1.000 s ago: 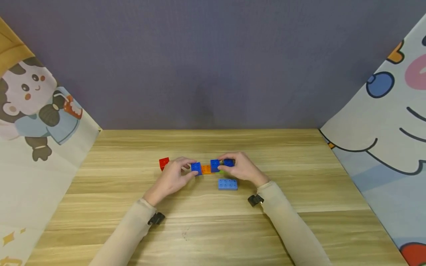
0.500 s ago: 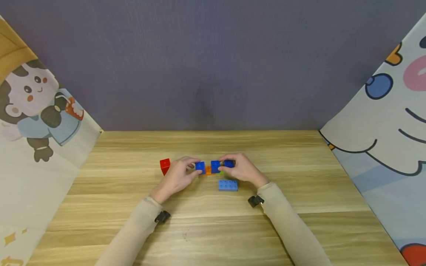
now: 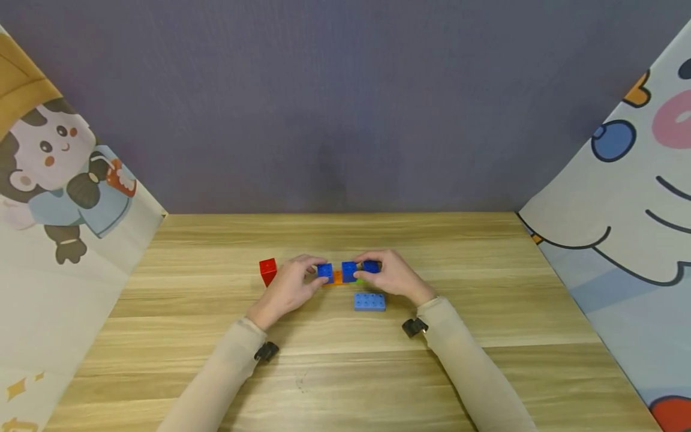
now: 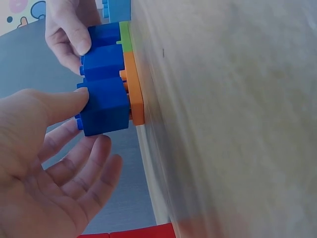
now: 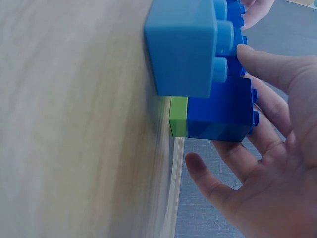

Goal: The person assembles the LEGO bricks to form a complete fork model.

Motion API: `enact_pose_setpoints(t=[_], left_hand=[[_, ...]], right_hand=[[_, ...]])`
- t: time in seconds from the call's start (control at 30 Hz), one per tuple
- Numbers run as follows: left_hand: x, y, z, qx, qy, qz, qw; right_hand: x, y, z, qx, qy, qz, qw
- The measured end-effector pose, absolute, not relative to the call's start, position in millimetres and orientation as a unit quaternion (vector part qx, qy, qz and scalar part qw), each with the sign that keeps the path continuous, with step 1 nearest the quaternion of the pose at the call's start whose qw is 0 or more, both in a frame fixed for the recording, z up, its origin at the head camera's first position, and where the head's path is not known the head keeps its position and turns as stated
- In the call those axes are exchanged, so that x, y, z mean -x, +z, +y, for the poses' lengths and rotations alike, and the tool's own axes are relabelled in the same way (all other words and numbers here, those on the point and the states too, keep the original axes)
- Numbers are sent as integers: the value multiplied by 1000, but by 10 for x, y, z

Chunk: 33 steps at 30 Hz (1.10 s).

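Observation:
My left hand (image 3: 290,287) pinches a dark blue toy brick (image 3: 325,273) between thumb and fingers. That brick is at the left end of a thin orange brick (image 3: 338,278); whether it is fully seated cannot be told. My right hand (image 3: 393,275) pinches a second dark blue brick (image 3: 349,272), which stands over the orange piece's right part. Beyond it, a third dark blue brick (image 5: 220,111) rests on a thin green brick (image 5: 178,116), partly behind my right fingers in the head view. Orange and green lie end to end on the table.
A light blue brick (image 3: 369,302) with several studs lies in front of the row, by my right hand. To the left, a red brick (image 3: 267,271) is partly hidden by my left hand. A grey-blue wall (image 3: 340,120) closes the wooden table's (image 3: 345,372) back.
My left hand has moved right with its dark blue brick, bringing it over the orange brick's left end and closer to the middle blue brick. The right hand stays almost still.

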<state>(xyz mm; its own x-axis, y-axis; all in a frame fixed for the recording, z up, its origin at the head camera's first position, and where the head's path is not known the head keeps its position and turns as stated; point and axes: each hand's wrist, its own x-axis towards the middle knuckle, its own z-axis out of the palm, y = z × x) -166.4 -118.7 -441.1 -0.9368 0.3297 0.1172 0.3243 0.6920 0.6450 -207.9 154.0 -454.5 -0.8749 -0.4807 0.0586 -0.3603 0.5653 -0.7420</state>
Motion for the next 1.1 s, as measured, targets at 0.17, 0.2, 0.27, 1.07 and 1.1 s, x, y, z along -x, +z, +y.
enact_pose_setpoints(t=[0.17, 0.2, 0.27, 1.07, 1.1], left_hand=[[1667, -4410, -1182, -184, 340, 922, -2], [1670, -4411, -1181, -187, 337, 923, -6], [1679, -4407, -1173, -190, 328, 926, -10], [1663, -4313, -1025, -168, 250, 953, -25], [1656, -4320, -1023, -165, 250, 954, -30]], right_hand=[[2077, -4553, 1542, 243, -402, 880, 74], [2077, -4553, 1542, 243, -402, 880, 74], [2081, -4559, 1542, 243, -402, 880, 73], [2090, -4557, 1523, 250, -398, 880, 70], [2090, -4560, 1523, 251, -399, 879, 70]])
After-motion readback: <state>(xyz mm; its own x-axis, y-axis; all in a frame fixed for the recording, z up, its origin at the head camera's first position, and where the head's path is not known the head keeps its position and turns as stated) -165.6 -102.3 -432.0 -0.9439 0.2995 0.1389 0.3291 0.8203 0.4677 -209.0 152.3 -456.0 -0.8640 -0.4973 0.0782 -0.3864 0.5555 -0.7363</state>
